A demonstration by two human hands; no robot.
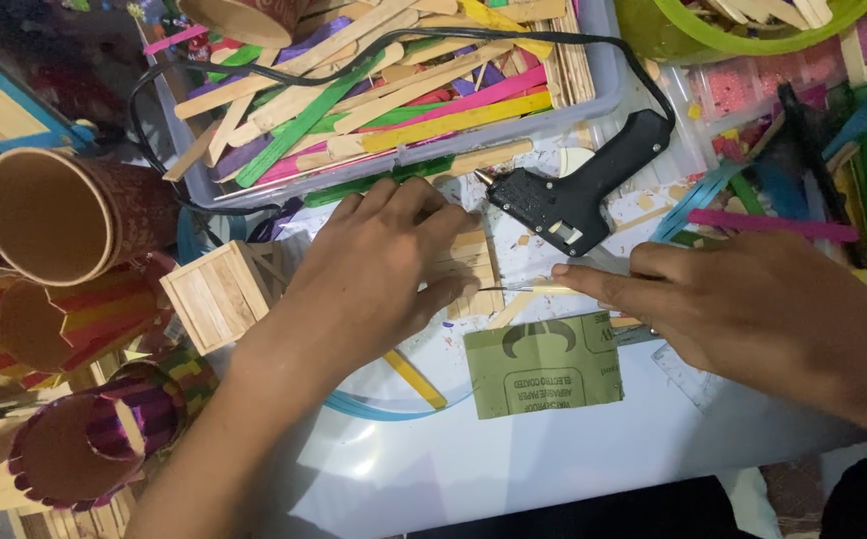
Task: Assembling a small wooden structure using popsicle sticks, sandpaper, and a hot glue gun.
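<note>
A small panel of pale wooden sticks (pixel 468 262) lies on the white table (pixel 513 459), pinned under the flat, spread fingers of the left hand (pixel 378 265). At its three o'clock the right hand (pixel 743 299) pinches what looks like a thin blade. A black glue gun (pixel 578 185) lies at one o'clock, green sandpaper (pixel 543 364) at five.

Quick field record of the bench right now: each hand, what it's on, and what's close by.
left hand: flat, pressing down on a small panel of plain wooden sticks
right hand: fingertips pinch a thin stick at the panel's right edge
glue gun: black, lying just beyond the panel, untouched
sandpaper sheet: green, lying on the table in front of the panel
stick tray: holds plain and coloured craft sticks
wooden box: left of the left hand
</note>
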